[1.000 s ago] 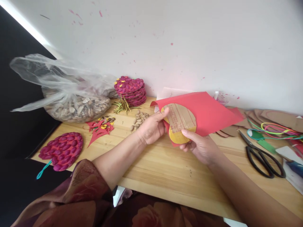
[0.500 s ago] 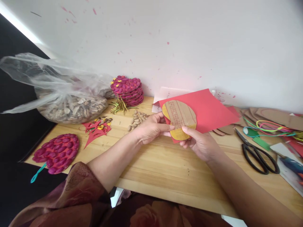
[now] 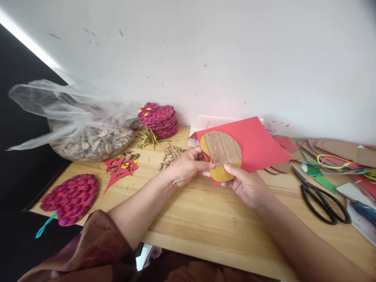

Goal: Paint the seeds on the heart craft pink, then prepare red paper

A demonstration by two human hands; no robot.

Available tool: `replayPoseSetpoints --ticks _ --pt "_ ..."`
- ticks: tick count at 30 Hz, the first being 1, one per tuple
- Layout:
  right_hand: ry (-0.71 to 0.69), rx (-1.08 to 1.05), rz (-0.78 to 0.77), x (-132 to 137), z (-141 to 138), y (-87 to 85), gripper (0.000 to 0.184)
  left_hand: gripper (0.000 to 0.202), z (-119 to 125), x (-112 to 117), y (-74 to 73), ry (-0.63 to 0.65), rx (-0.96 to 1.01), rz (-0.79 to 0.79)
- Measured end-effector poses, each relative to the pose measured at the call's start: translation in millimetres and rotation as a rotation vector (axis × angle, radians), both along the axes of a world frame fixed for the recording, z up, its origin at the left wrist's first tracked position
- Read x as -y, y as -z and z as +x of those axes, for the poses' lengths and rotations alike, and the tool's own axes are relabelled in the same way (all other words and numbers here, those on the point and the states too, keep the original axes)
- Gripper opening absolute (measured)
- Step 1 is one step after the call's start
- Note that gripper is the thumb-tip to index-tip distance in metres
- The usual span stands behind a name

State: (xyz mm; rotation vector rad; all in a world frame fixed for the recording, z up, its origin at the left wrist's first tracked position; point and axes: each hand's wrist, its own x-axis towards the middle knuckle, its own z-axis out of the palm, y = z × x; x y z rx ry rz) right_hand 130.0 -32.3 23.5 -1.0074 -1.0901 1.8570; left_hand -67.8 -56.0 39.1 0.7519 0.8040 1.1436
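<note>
A round cardboard disc (image 3: 221,152) with a yellow lower edge lies against a red paper sheet (image 3: 258,143), both held just above the wooden table (image 3: 205,211). My left hand (image 3: 186,168) pinches the disc's left edge together with the paper, thumb on top. From below on the right, my right hand (image 3: 248,186) grips the disc's bottom edge and the paper, thumb pressed on the yellow part. Both hands are closed on these pieces.
A plastic bag of seed shells (image 3: 85,133) sits at the back left. Nearby are a stack of magenta seed discs (image 3: 158,119), loose seeds (image 3: 170,154), red paper scraps (image 3: 120,168) and a magenta seed heart (image 3: 70,197). Black scissors (image 3: 320,197), coloured cords (image 3: 337,162) and cardboard cut-outs (image 3: 343,147) lie at right.
My left thumb slid from the disc's upper left edge down to its lower left. The disc and paper stayed between my hands; the view shifted slightly.
</note>
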Motion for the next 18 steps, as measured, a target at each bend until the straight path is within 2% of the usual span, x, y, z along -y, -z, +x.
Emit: replayPoseSetpoints --ticks 7,12,18 --pt "0.02 0.005 0.018 -1.1 1.4 3.9 0.055 0.044 -0.2 -2.1 0.0 -0.088 0.038 0.014" --pt "0.0 -0.016 0.042 -0.5 1.7 3.4 0.05 0.045 1.3 -2.5 0.1 -0.103 0.052 0.018" --pt "0.015 -0.011 0.039 -0.1 2.0 2.8 0.053 0.045 2.7 -1.3 -0.2 -0.129 0.075 0.032"
